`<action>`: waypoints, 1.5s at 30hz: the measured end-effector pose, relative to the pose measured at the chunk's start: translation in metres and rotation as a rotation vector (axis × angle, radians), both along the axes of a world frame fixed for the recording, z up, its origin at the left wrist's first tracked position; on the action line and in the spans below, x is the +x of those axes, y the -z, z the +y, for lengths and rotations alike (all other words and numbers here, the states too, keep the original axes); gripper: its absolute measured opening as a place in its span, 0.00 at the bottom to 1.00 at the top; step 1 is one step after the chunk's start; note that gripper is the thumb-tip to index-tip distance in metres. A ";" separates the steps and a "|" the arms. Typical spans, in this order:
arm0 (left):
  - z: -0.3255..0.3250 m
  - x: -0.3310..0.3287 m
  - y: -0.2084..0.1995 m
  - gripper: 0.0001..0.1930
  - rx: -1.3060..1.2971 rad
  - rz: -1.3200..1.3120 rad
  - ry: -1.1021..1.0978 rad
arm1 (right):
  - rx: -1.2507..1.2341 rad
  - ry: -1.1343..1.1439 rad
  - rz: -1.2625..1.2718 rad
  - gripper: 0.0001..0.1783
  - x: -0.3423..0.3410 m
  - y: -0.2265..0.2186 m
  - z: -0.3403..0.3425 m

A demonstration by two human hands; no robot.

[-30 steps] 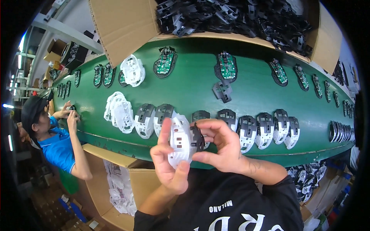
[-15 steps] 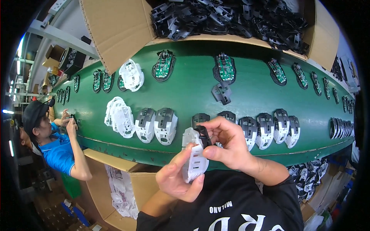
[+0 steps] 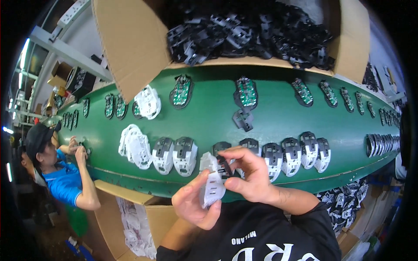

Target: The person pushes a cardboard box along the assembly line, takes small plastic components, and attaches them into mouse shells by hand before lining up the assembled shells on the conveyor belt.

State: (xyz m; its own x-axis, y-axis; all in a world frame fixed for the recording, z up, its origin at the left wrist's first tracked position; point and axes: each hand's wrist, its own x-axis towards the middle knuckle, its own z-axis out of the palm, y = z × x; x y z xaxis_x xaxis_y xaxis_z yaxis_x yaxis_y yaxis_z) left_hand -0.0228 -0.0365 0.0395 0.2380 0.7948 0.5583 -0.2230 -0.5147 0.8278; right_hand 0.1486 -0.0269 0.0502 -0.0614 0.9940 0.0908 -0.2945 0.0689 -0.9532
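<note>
My left hand [image 3: 191, 201] grips a white plastic mouse shell [image 3: 212, 188], its slotted side facing me. My right hand [image 3: 253, 176] pinches a black plastic mouse cover piece [image 3: 224, 165] between thumb and fingers, right against the shell's upper right side. Whether the two parts are fastened together I cannot tell. Behind my hands, assembled mouse shells [image 3: 184, 156] of white with dark covers stand in a row on the green bench. Farther off lies a loose dark cover piece [image 3: 242, 119], next to a green circuit board on a black mouse base [image 3: 247, 92].
Stacked white shells [image 3: 136, 145] lie to the left. A cardboard box [image 3: 355, 39] of black parts [image 3: 250, 35] stands at the far side. Below the bench sits a box [image 3: 161, 219] with white parts. A co-worker in a blue shirt [image 3: 65, 182] works at the left.
My view has shifted, so the bench and far box sit lower in the picture. The black piece has turned and shows more edge-on beside the white shell, which stays in my left hand.
</note>
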 end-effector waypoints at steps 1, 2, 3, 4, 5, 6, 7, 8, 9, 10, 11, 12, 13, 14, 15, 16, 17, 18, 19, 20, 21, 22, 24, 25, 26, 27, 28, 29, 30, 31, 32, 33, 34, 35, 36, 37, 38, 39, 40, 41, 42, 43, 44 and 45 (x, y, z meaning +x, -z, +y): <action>0.002 0.002 0.001 0.38 0.022 0.050 -0.024 | 0.008 -0.011 -0.023 0.33 0.002 0.002 0.002; -0.001 0.000 0.002 0.37 0.040 0.056 -0.054 | -0.053 -0.036 0.046 0.32 0.000 0.001 -0.002; 0.000 0.000 0.002 0.36 0.018 0.060 -0.074 | -0.162 -0.108 0.060 0.28 0.001 0.002 -0.001; 0.001 0.002 0.003 0.36 -0.003 0.066 -0.093 | -0.185 -0.152 0.147 0.25 -0.003 0.011 0.004; 0.003 0.009 0.005 0.33 0.000 -0.049 -0.144 | -0.172 -0.167 0.214 0.24 -0.009 0.022 0.006; 0.002 0.011 0.009 0.31 -0.009 -0.156 -0.200 | -0.180 -0.168 0.164 0.25 -0.012 0.025 0.006; -0.004 0.009 0.008 0.36 -0.110 -0.088 -0.225 | -0.160 -0.134 0.141 0.25 -0.011 0.025 0.003; -0.004 0.011 0.011 0.36 -0.083 -0.110 -0.199 | -0.139 -0.104 0.120 0.26 -0.009 0.023 0.003; -0.009 0.010 0.010 0.33 -0.093 -0.039 -0.200 | -0.122 -0.089 0.109 0.26 -0.009 0.025 -0.001; -0.012 0.009 0.010 0.32 -0.103 0.034 -0.204 | -0.144 -0.106 0.166 0.26 -0.008 0.028 -0.002; -0.013 0.004 0.008 0.35 -0.068 0.139 -0.161 | -0.168 -0.126 0.226 0.26 -0.007 0.030 -0.002; -0.012 0.002 0.010 0.35 -0.058 0.134 -0.159 | -0.157 -0.124 0.221 0.26 -0.008 0.030 -0.003; -0.011 0.000 0.013 0.34 -0.028 0.143 -0.152 | -0.120 -0.146 0.224 0.26 -0.008 0.030 -0.003; -0.011 0.000 0.016 0.33 -0.001 0.152 -0.146 | -0.085 -0.168 0.226 0.26 -0.008 0.029 -0.002; -0.010 0.003 0.016 0.31 -0.044 0.105 -0.163 | -0.149 -0.198 0.141 0.25 -0.004 0.020 -0.001; -0.010 0.002 0.017 0.31 -0.037 0.103 -0.160 | -0.143 -0.195 0.140 0.25 -0.004 0.022 0.001; -0.011 0.000 0.018 0.29 -0.090 0.098 -0.163 | -0.053 -0.197 0.146 0.25 -0.004 0.025 0.003; -0.011 -0.001 0.016 0.28 -0.146 0.095 -0.169 | 0.035 -0.200 0.154 0.25 -0.004 0.027 0.005; -0.009 0.001 0.015 0.26 -0.261 -0.043 -0.192 | 0.014 -0.273 0.293 0.27 -0.001 0.027 0.008; -0.007 0.003 0.013 0.25 -0.375 -0.182 -0.215 | 0.017 -0.273 0.292 0.27 0.002 0.025 0.008; -0.004 0.003 0.009 0.24 -0.424 -0.304 -0.141 | -0.036 -0.328 0.337 0.28 0.004 0.019 0.006; -0.002 0.003 0.006 0.23 -0.472 -0.425 -0.066 | -0.088 -0.384 0.381 0.30 0.005 0.014 0.005; -0.002 0.004 0.014 0.23 -0.460 -0.273 -0.172 | -0.132 -0.371 0.404 0.31 0.006 0.012 0.007; -0.002 0.004 0.016 0.22 -0.448 -0.122 -0.276 | -0.029 -0.255 0.089 0.32 0.008 0.016 0.007; -0.001 0.002 0.017 0.22 -0.446 -0.119 -0.279 | 0.075 -0.134 -0.225 0.33 0.010 0.017 0.008; 0.002 0.003 0.013 0.21 -0.503 -0.120 -0.217 | 0.202 -0.008 -0.445 0.35 0.013 0.013 0.008; 0.005 0.007 0.003 0.21 -0.563 -0.119 -0.157 | 0.199 -0.009 -0.444 0.35 0.011 0.010 0.005; 0.010 0.013 -0.009 0.19 -0.614 -0.032 -0.149 | 0.232 0.038 -0.515 0.34 0.009 0.007 0.002; 0.011 0.012 -0.006 0.19 -0.617 -0.030 -0.151 | 0.265 0.084 -0.585 0.34 0.007 0.006 0.000; 0.013 0.012 -0.001 0.19 -0.629 -0.009 -0.122 | 0.295 0.124 -0.584 0.34 0.005 0.008 -0.001; 0.014 0.011 0.003 0.19 -0.640 0.011 -0.093 | 0.295 0.123 -0.583 0.34 0.006 0.006 0.000; 0.012 0.011 0.004 0.19 -0.628 0.030 -0.115 | 0.271 0.094 -0.543 0.34 0.006 0.006 0.000; 0.011 0.013 0.005 0.19 -0.629 0.033 -0.116 | 0.247 0.065 -0.502 0.35 0.007 0.006 0.001; 0.010 0.016 0.005 0.19 -0.612 -0.010 -0.151 | 0.246 0.066 -0.501 0.35 0.008 0.008 0.003; 0.008 0.018 0.003 0.19 -0.596 -0.051 -0.189 | 0.199 0.003 -0.447 0.34 0.008 0.012 0.004; 0.009 0.018 0.000 0.19 -0.598 -0.048 -0.191 | 0.152 -0.059 -0.393 0.34 0.008 0.015 0.004; 0.010 0.019 -0.004 0.19 -0.587 -0.048 -0.138 | 0.149 -0.058 -0.390 0.34 0.008 0.016 0.002; 0.010 0.019 -0.005 0.19 -0.572 -0.052 -0.088 | 0.148 -0.056 -0.409 0.33 0.009 0.017 0.001; 0.010 0.018 -0.005 0.19 -0.573 -0.052 -0.089 | 0.146 -0.053 -0.428 0.33 0.009 0.017 -0.001; 0.010 0.015 -0.005 0.19 -0.661 -0.037 -0.042 | 0.143 -0.053 -0.427 0.33 0.009 0.015 -0.002; 0.011 0.012 -0.004 0.20 -0.744 -0.026 0.004 | 0.192 -0.044 -0.466 0.33 0.010 0.008 -0.001; 0.010 0.008 0.003 0.20 -0.697 0.086 0.013 | 0.238 -0.034 -0.503 0.34 0.012 0.004 0.001; 0.011 0.007 0.008 0.20 -0.700 0.087 0.010 | 0.237 -0.037 -0.501 0.34 0.014 0.003 0.002; 0.010 0.005 0.013 0.23 -0.754 0.047 -0.032 | 0.239 -0.073 -0.522 0.34 0.015 0.002 0.002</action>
State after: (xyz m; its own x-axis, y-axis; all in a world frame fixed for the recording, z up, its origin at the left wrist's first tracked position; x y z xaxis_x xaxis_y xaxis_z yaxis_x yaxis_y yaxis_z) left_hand -0.0177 -0.0262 0.0264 0.2187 0.9642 -0.1499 -0.1728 0.1895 0.9666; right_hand 0.1638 -0.0251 0.0478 -0.2264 0.9409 0.2518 0.1983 0.2977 -0.9339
